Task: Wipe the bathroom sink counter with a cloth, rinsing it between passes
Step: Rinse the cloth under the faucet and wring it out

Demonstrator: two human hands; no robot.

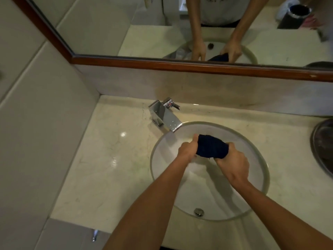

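We are gripping a bunched dark-blue cloth [212, 146] with left hand [188, 147] and right hand [233, 162], both above the glass basin [259, 199].

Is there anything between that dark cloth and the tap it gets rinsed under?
Nothing visible. Both hands, left hand and right hand, grip the cloth over the sink, just in front of the tap, with only open basin between.

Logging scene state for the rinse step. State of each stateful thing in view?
cloth: bunched, gripped at both ends over the sink
left hand: grips cloth
right hand: grips cloth
faucet: no water visible from the spout
sink: holds no standing water
drain: cannot tell if open
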